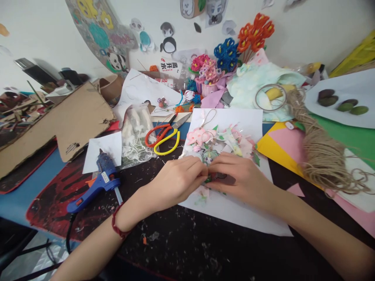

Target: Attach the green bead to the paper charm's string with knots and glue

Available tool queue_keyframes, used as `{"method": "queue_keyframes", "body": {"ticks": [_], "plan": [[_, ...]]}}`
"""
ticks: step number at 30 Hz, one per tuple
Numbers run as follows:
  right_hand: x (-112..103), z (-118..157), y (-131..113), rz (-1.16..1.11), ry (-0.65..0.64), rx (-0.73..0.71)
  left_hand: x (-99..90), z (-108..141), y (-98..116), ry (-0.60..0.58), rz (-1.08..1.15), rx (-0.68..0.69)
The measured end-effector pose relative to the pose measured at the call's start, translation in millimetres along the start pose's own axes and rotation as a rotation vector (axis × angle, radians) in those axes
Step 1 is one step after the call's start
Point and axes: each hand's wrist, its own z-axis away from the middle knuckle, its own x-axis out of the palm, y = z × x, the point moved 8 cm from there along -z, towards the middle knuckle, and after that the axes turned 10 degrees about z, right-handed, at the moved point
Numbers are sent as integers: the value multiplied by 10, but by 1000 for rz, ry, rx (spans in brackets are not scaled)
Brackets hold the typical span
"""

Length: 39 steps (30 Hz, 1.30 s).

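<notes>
Okay, both forearms come in low from the bottom of the view, angled toward each other, and the hands meet right at the centre of the work. The left hand (175,181) is curled over, its fingertips (203,168) pressed against those of the right hand (240,181), which lies nearly flat and reaches in from the other side. Neither hand is open: together they pinch a small dark scrap (216,178), partly hidden by the fingers, with a bit of green showing, so exactly what it is can't be told. A red cord bracelet (117,222) circles the left wrist.

Right under the hands sits a white paper sheet (234,216), and just beyond the fingers a pile of pink, white and green paper cutouts (212,146) spreads across it. To the left, a blue glue gun (99,185) lies on the dark speckled mat (175,249), near the left forearm. Past it are yellow-and-orange-handled scissors (166,136), beside a clear plastic bag (136,132) of white pieces. Over on the right, a big bundle of twine (322,152) sprawls across pink and yellow card (281,144). Further back, a sheet of cardboard (73,125) leans at the left, while blue and orange pipe-cleaner flowers (228,54) stand up against the wall.
</notes>
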Motion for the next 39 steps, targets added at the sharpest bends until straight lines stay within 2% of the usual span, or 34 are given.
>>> {"method": "queue_keyframes", "body": {"ticks": [8, 18, 29, 39], "plan": [[-15, 27, -35, 52, 30, -31, 10, -22, 59, 20, -63, 65], [10, 17, 37, 76, 22, 16, 14, -17, 23, 17, -61, 34], [-172, 18, 45, -34, 35, 107, 16, 13, 9, 11, -19, 27], [-112, 47, 23, 17, 2, 99, -62, 49, -16, 51, 54, -7]]}}
